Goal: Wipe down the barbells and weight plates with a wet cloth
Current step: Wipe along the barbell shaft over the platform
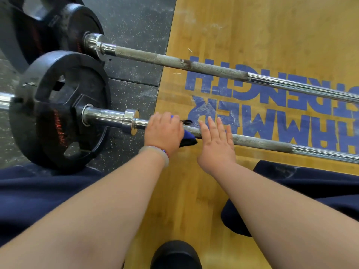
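Head view, looking down at the floor.

Two bars lie roughly parallel, running from left out past the right edge. The near barbell [262,143] carries a black near plate [48,117] on its sleeve at left. The plate stands upright on the speckled rubber mat [136,20]. A chrome collar [132,122] sits just inboard of the plate. The far barbell [174,61] lies well apart behind it, with the far plate [77,26] on its left end, also black.

The left hand [164,132] sits on the near barbell just right of the collar. Its fingers are curled over the shaft and grip a blue cloth [189,138] against it. A fold of the cloth sticks out from the hand's right side and hangs below the bar; a dark tag shows above. There is a pale bracelet [155,152] on that wrist.

The right hand [215,142] is just beside the cloth, over the knurled part of the same bar. Its fingers are straight and slightly spread, holding nothing. Whether the palm presses the bar or only hovers over it cannot be told from this angle.

Both shafts cross a yellow wooden platform [272,26] with scuffed blue lettering [252,88]. Dark blue clothing shows at lower left and right, and a black shoe [174,255] at the bottom edge.
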Motion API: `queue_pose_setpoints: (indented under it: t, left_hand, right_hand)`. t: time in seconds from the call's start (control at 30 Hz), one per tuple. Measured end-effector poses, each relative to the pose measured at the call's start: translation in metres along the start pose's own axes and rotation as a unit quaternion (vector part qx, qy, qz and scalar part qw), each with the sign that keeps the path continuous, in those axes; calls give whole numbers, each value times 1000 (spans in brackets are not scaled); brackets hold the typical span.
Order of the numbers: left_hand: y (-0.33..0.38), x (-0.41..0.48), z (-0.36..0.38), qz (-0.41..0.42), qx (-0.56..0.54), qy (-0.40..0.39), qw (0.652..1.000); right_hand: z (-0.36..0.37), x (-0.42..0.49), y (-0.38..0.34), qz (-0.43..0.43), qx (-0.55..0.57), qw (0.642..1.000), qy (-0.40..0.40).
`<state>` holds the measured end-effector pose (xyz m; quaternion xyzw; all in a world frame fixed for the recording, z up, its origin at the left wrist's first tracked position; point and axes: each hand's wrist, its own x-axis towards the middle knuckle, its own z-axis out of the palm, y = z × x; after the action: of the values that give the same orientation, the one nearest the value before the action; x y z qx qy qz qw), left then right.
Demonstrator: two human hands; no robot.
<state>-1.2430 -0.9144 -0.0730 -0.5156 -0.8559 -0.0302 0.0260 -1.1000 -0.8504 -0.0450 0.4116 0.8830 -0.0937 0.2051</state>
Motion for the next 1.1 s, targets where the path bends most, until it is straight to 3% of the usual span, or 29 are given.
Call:
queue_pose_setpoints:
  t: [0.17,0.3,0.4,0.53,0.63,0.73,0.9,1.03,1.1]
  left_hand:
    - [-10,1,-5,-73,37,-75,994]
    - [33,-15,1,4,-21,-37,999]
    - [13,-21,8,59,-34,-11,998]
    - [-13,-8,4,55,-19,11,998]
    - [-12,6,-7,41,-8,-12,999]
    - [-13,19,-17,54,8,-84,995]
    - [-9,11,-16,59,-82,-86,991]
    - [-14,-19,-5,94,-43,-56,993]
    - [-18,-16,-7,66,-40,-31,997]
  right_hand:
    - [-1,0,-4,14,4,1000,-6]
    - [-5,0,-2,8,6,1000,-10]
    - [-7,-2,0,-1,17,1000,-18]
    - [-12,3,3,-30,54,998,4]
    - [-23,16,8,-64,61,996,-4]
    - [-34,24,9,-85,55,995,-22]
    - [-25,24,5,-98,65,992,49]
    - [-11,21,-5,-62,42,990,117]
    - [-10,19,-7,-42,48,988,142]
